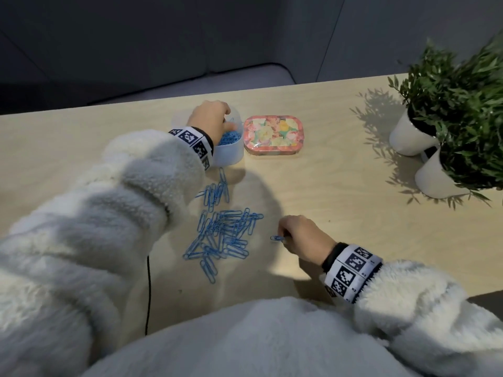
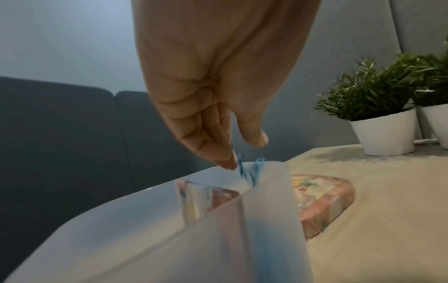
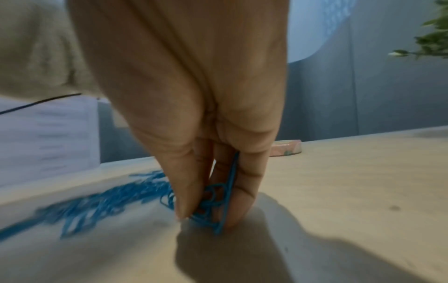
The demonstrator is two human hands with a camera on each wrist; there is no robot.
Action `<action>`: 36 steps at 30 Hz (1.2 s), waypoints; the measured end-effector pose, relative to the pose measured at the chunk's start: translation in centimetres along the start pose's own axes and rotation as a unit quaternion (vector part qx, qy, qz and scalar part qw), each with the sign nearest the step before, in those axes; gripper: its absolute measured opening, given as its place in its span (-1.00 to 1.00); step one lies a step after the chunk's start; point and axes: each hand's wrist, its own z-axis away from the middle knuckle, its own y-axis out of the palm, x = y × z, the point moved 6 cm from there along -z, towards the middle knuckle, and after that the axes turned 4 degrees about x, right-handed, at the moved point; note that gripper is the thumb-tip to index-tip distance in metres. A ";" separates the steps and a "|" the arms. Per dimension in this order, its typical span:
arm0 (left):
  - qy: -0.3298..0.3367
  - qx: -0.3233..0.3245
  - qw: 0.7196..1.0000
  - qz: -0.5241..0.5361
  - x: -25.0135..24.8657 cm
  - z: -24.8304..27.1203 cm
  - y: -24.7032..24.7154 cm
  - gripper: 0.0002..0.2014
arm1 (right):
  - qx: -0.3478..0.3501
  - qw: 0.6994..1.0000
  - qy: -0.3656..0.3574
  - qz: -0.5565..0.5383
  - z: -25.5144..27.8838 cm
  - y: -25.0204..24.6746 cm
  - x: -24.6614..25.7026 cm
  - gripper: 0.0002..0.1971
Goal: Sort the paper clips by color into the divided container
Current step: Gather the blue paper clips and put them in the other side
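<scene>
A translucent white divided container (image 1: 230,153) stands at the table's far middle, with blue clips (image 1: 230,137) in its near compartment. My left hand (image 1: 215,118) hovers over it. In the left wrist view the left hand (image 2: 242,153) has thumb and fingers apart, and two blurred blue clips (image 2: 252,172) hang just below the fingertips over the container's (image 2: 121,239) rim. A pile of blue paper clips (image 1: 226,235) lies mid-table. Right of it, my right hand (image 1: 285,236) pinches a few blue clips (image 3: 218,201) between thumb and fingers, against the tabletop.
A floral tin lid (image 1: 273,134) lies just right of the container. Two white pots with green plants (image 1: 435,148) stand at the far right. A thin black cable (image 1: 148,289) runs down off the near table edge. Fluffy white sleeves cover both arms.
</scene>
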 end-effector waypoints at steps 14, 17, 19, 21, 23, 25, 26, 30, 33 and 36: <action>0.078 -0.003 0.995 0.058 5.1 11.0 4.3 -0.87 | -0.247 0.950 -0.069 -0.176 -11.2 -16.5 9.8 -0.91; -0.038 -0.012 0.999 0.033 9.6 12.1 5.1 -0.72 | -0.225 0.960 -0.041 -0.160 -13.5 -16.1 10.6 -0.78; -0.109 -0.003 0.993 0.039 12.1 12.8 5.6 -0.62 | -0.205 0.970 -0.022 -0.125 -13.9 -15.5 10.8 -0.70; -0.143 0.004 0.988 0.061 13.4 13.4 6.1 -0.54 | -0.234 0.966 -0.036 -0.101 -12.7 -15.3 11.0 -0.67; -0.157 0.022 0.984 0.085 13.5 13.8 6.8 -0.45 | -0.277 0.951 -0.072 -0.113 -10.8 -14.7 11.1 -0.73; -0.142 0.033 0.985 0.088 12.9 13.6 7.3 -0.40 | -0.275 0.950 -0.084 -0.119 -9.6 -12.5 10.7 -0.80; -0.131 0.035 0.987 0.084 12.5 13.3 7.5 -0.39 | -0.251 0.959 -0.078 -0.107 -9.3 -10.9 10.3 -0.81; -0.133 0.036 0.988 0.071 12.0 11.9 7.4 -0.40 | -0.061 0.998 0.011 -0.019 -10.0 -4.7 8.2 -0.81; -0.135 0.035 0.988 0.067 11.5 11.3 7.3 -0.52 | -0.064 0.997 0.031 -0.016 -11.2 -3.3 8.2 -0.67; -0.118 0.037 0.990 0.069 11.1 11.0 7.6 -0.58 | -0.080 0.996 0.023 0.008 -12.3 -2.3 9.4 -0.33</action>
